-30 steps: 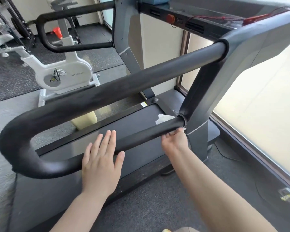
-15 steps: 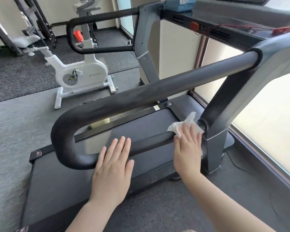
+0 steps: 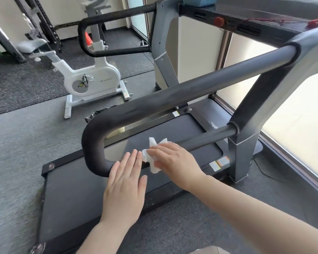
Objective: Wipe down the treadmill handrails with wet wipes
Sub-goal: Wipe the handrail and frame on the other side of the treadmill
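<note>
Right hand: we see our right hand [image 3: 170, 159] laid over the lower bar [image 3: 206, 140] of the near handrail [image 3: 182, 96], fingers curled down around a wipe [image 3: 153, 158] and pressing it onto the bar.
Left hand: our left hand [image 3: 126, 182] lies flat, fingers straight and close together, fingertips reaching the lower bar just left of the wipe; we see nothing held in it.
Wipe: white and crumpled, bunched around the bar under the right hand, one corner sticking up on the far side and a fold hanging on the near side, just beside the left fingertips.
Near handrail: a thick black padded loop; the upper bar runs from the right upright [image 3: 246, 143] down to the left, bends round, and returns as the thinner lower bar into the same upright.
Far handrail [image 3: 106, 22]: a matching black loop on the far side of the treadmill, well apart from both hands.
Belt [image 3: 77, 195]: the dark belt lies below the bars, with small labels near the right upright.
Console [image 3: 246, 21]: across the top, with a red button [image 3: 219, 20] and a red cord [image 3: 283, 21]; a blue pack [image 3: 200, 1] sits on it at the frame's top edge.
Surroundings: a white exercise bike [image 3: 92, 79] stands on the floor [image 3: 17, 134] at far left, and a bright frosted window [image 3: 301, 116] fills the right.
</note>
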Demonstrator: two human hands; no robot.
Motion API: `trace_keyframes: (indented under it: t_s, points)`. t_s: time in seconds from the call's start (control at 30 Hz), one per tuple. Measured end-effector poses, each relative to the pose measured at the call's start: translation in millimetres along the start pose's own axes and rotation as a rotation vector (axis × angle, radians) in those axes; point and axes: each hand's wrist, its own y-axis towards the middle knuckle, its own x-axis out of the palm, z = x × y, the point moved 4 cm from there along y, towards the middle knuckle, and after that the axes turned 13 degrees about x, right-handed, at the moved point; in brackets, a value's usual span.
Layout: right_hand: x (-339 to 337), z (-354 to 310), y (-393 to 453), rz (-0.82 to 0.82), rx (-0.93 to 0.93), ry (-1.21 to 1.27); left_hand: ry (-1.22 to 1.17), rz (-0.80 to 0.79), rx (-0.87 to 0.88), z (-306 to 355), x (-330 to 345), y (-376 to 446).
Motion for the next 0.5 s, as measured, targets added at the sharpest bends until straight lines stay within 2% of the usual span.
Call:
trace_keyframes:
  t_s: [0.03,0.1,0.2,0.3,0.37,0.43,0.5]
  points:
    - [9.4,-15.2,6.1,-0.049,-0.050,-0.011,-0.004,0.006,-0.005,-0.4,-0.1,0.2]
    - [22.8,-33.0,14.6,-0.117,-0.024,-0.009,0.006,0.010,-0.018,-1.3,-0.6,-0.8]
    - [18.7,-19.2,6.9,-0.142,0.025,-0.092,0.048,-0.002,-0.007,0.0,-3.1,-2.5]
    - [-6.1,42.8,5.2,0.006,0.247,-0.228,0.052,-0.005,0.003,0.4,-2.6,-1.9]
    - [-20.2,51.8,7.7,0.136,0.373,-0.282,0.050,0.013,-0.009,-0.5,-2.2,-0.5]
    - [-6.8,22.9,3.4,0.200,0.359,-0.253,0.043,0.013,-0.023,1.2,0.0,-0.5]
    - [12.6,-13.3,-13.1,0.122,0.216,-0.142,0.030,0.024,-0.035,2.8,-0.1,0.8]
